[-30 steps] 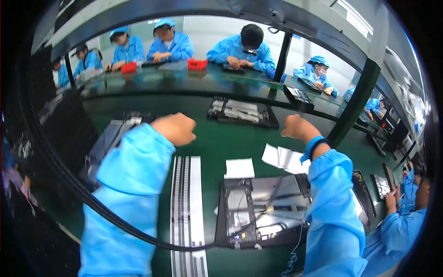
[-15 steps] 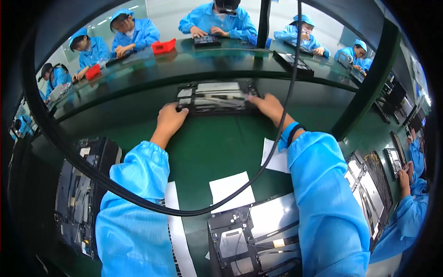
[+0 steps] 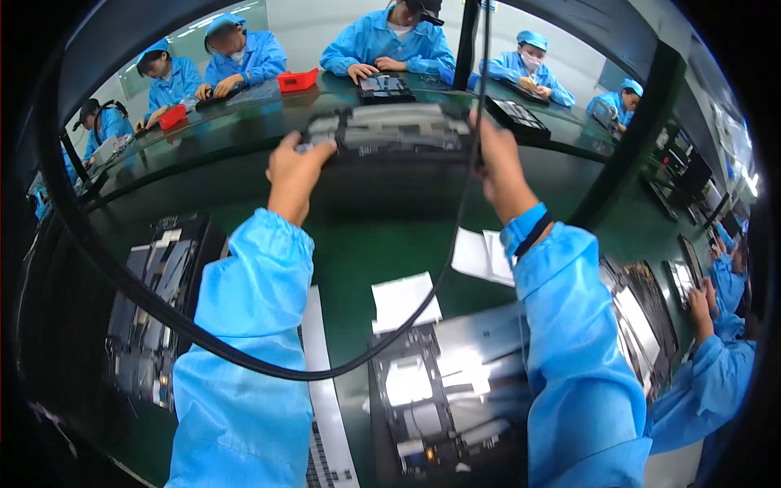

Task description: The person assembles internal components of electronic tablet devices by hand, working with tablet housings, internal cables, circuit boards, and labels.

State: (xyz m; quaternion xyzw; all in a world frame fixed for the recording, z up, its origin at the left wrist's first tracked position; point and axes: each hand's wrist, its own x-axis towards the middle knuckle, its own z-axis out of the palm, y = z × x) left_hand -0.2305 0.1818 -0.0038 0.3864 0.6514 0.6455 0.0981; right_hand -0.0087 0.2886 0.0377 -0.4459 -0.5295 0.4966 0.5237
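Observation:
My left hand (image 3: 298,172) and my right hand (image 3: 503,169) grip the two short ends of a flat black opened tablet (image 3: 399,132) at the far side of the green bench. Motion blurs it, but silvery panels and pale strips show on its upper face. It appears raised off the bench, with a dark area beneath it. Fingers wrap around its edges, and each thumb lies toward the near side. Closer to me, beside my right forearm, lies another opened tablet (image 3: 423,424) with silver plates and flat cables.
A stack of opened tablets (image 3: 154,301) stands at left, more (image 3: 639,329) at right. White papers (image 3: 407,299) and a label strip (image 3: 325,390) lie between. A black cable (image 3: 325,374) loops in front of my arms. Co-workers (image 3: 389,45) sit across the bench; a dark post (image 3: 630,154) rises right.
Both hands have lifted the tablet and carried it farther away. My right hand has shifted slightly right. The whole view has also moved a little.

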